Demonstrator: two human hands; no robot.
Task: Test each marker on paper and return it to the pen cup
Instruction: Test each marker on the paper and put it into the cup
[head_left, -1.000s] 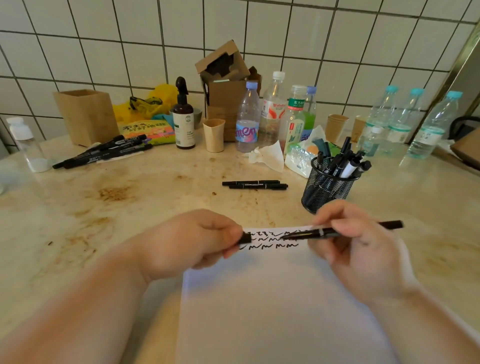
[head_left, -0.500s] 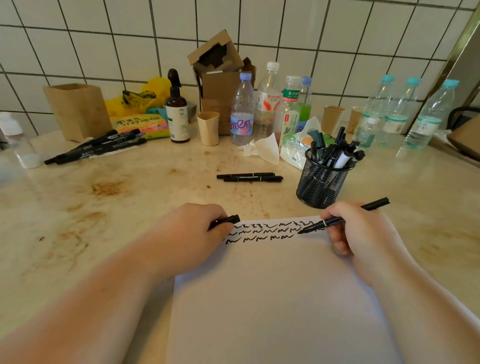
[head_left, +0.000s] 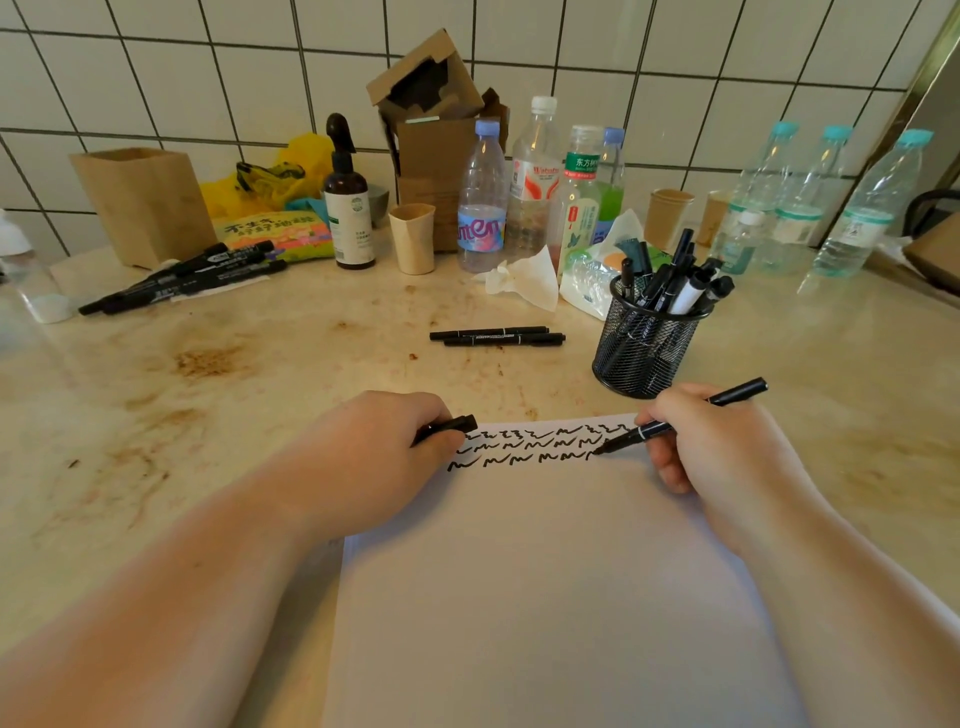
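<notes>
A stained tabletop (head_left: 260, 374) carries a white paper (head_left: 545, 597), on whose far edge rows of black squiggles are drawn. Just beyond the paper's far right corner a mesh cup (head_left: 641, 345) filled with markers is stood, and two more markers (head_left: 496, 335) are laid side by side to its left. A marker (head_left: 680, 418) is gripped by the curled fingers of the right hand (head_left: 722, 452) with its tip set on the paper at the squiggles' end, while a black cap (head_left: 449, 426) is pinched by the left hand (head_left: 384, 457).

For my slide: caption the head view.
Right hand tests marker on paper; left hand holds cap.
</notes>
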